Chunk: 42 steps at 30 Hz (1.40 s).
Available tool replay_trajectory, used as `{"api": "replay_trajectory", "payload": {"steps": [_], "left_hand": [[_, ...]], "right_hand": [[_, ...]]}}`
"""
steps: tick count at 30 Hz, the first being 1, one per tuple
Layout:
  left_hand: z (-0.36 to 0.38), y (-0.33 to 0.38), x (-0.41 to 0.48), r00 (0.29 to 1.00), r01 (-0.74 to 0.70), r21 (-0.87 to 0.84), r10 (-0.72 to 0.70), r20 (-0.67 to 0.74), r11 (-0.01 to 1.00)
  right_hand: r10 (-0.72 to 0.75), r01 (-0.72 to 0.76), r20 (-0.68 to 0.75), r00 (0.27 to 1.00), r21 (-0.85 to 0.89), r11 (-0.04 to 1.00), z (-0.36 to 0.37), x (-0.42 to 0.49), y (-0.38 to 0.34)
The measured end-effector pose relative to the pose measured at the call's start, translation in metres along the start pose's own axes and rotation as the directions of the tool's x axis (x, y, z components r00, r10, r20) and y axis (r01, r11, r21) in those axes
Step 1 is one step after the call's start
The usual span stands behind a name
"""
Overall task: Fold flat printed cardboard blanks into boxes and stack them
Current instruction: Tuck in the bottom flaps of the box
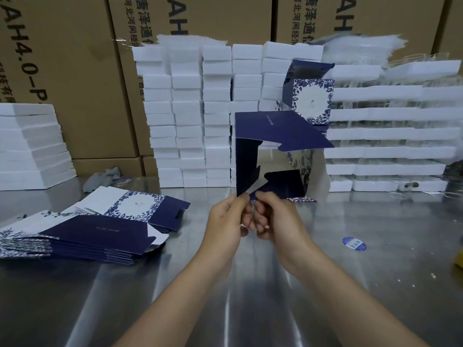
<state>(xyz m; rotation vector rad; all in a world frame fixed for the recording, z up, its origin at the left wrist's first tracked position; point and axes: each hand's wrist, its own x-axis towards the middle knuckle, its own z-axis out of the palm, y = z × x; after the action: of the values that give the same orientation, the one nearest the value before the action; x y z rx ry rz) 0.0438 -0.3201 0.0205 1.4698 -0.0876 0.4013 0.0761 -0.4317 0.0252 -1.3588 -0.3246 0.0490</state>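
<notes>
Firstly, table (350, 234): steel work surface. Brown cartons (75, 71): back wall. White blocks (190, 116): stacked against them. Flat blanks (87, 234): fanned pile at left, probably kept there for easy reach. Half-opened box (275, 131): raised over table centre, seemingly to tuck its flaps. Left hand (225, 221), right hand (275, 219): fingers curled, pinching its lower flaps.

Items we cannot fully make out:
- Brown cartons (82, 71), 12 o'clock: tops cut by the upper edge, print readable only in part.
- Stack of flat blanks (87, 236), 8 o'clock: left end out of frame.
- White foam stack (30, 146), 9 o'clock: likewise cut.
- Yellow object (460, 257), 3 o'clock: a sliver, unidentifiable.
- Round blue sticker (354, 243), 4 o'clock: print too small.
- Left hand (225, 221), right hand (275, 221): fingertips tucked from sight at the half-folded box (275, 131), so the grip is only partly seen.
</notes>
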Motion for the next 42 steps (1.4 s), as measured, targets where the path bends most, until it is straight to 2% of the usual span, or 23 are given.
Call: {"api": "replay_trajectory", "payload": {"steps": [6,10,14,21,25,31,34,38,42], "left_hand": [[0.000,0.003,-0.002,0.999,0.045,-0.055,-0.044,0.024,0.997],[0.000,0.005,-0.002,0.998,0.056,-0.093,-0.054,0.016,0.994],[-0.003,0.007,0.002,0.997,0.068,-0.120,-0.072,-0.034,0.990],[-0.007,0.007,0.003,0.994,0.067,-0.143,-0.079,-0.077,0.987],[-0.011,0.006,0.005,0.987,0.087,-0.144,-0.105,-0.124,0.986],[-0.011,0.004,0.006,0.992,0.039,-0.105,-0.052,-0.118,0.994],[-0.012,0.003,0.007,0.990,0.066,-0.112,-0.079,-0.118,0.992],[-0.011,0.002,0.005,0.990,0.125,-0.143,-0.133,-0.049,0.982],[-0.012,0.006,0.006,0.990,0.110,-0.065,-0.115,-0.077,0.992]], "right_hand": [[-0.024,0.024,0.020,1.000,0.030,0.999,0.003,-0.001,-0.001],[-0.002,0.003,0.041,0.999,-0.027,1.000,0.002,-0.001,-0.004],[-0.052,0.053,-0.083,0.995,0.006,0.999,-0.005,0.002,-0.006],[-0.072,0.069,-0.103,0.992,-0.032,0.997,0.000,0.002,-0.006],[-0.168,0.176,-0.205,0.964,0.021,0.984,-0.005,0.003,-0.010],[-0.115,0.139,-0.266,0.957,0.075,0.987,-0.008,0.006,-0.010],[-0.155,0.160,-0.234,0.960,0.000,0.987,-0.009,0.006,-0.006],[-0.179,0.176,-0.101,0.979,-0.038,0.984,-0.003,0.003,-0.001],[-0.208,0.208,-0.113,0.972,-0.009,0.978,-0.003,0.004,-0.001]]}}
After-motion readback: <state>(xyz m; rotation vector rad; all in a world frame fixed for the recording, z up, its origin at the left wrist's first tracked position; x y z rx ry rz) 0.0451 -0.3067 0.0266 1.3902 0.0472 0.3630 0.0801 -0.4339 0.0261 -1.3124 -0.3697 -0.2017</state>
